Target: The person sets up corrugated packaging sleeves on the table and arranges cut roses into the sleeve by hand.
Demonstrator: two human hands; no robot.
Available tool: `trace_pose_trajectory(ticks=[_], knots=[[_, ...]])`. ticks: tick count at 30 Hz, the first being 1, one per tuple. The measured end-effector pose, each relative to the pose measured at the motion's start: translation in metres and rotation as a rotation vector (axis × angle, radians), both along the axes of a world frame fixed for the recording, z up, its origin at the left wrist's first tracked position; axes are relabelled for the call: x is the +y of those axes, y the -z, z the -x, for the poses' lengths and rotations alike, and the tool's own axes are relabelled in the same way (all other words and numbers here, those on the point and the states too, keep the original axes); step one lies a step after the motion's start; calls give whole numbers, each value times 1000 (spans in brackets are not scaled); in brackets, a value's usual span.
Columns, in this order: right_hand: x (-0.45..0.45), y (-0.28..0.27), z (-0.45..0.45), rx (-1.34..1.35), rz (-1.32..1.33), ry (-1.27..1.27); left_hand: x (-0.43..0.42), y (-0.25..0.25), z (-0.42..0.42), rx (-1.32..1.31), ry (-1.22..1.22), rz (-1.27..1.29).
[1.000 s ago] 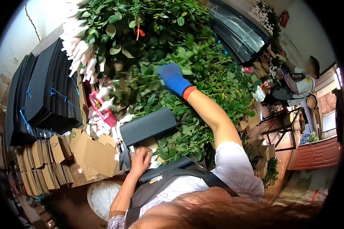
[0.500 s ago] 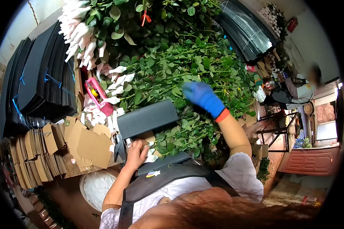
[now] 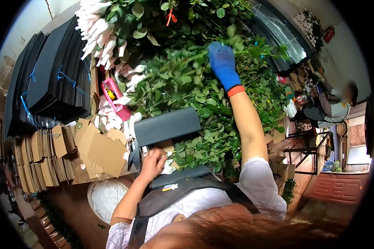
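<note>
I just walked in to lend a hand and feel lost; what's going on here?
One person is working over a heap of leafy stems. The right hand, in a blue glove, is among them; blur hides whether it grips one. The bare left hand is beside white-covered flower heads, next to a dark ridged pad. Loose cardboard pieces lie to the left, and another person is in the background.

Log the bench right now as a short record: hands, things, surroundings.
Left hand: bare, beside white-wrapped buds
Right hand: blue-gloved, among leafy stems; grip unclear
Near left hand: ridged dark sheet, curved
Left of stems: pink tape dispenser
Farther left: cardboard pieces; black sheets, bundled with blue string
Background right: another person
</note>
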State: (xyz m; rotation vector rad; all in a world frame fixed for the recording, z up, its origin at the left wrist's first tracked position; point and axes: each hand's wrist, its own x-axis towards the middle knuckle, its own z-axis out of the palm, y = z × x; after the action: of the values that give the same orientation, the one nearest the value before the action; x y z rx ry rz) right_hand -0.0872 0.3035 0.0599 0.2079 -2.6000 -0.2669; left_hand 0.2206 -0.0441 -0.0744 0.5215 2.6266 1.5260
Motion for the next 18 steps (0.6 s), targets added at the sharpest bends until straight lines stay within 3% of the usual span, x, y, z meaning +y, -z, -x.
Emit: trace_pose_trajectory(ticks=[2,5,6,10,13,14,17,18], knots=[[4,-38,-6,306,127,-133,0,-1,0,3,8,8],[5,-18,12,52,-169,-110,0,-1,-2,15,6,22],[19,7,20,-38,-214,-205,0,-1,-3,31,6,20],[28,-50,-38,340,179,-309,1,3,0,53,-5,7],[44,-45,-58,211,40,-327,1,1,-1,53,-15,36],[52,-42,-62,183,165,-385,-1,0,-3,32,7,37],[66,-56,-84,324,205,-364,0,-5,-1,3,3,50],[65,-50,-88,247,271,-429,0,-5,0,38,7,49]])
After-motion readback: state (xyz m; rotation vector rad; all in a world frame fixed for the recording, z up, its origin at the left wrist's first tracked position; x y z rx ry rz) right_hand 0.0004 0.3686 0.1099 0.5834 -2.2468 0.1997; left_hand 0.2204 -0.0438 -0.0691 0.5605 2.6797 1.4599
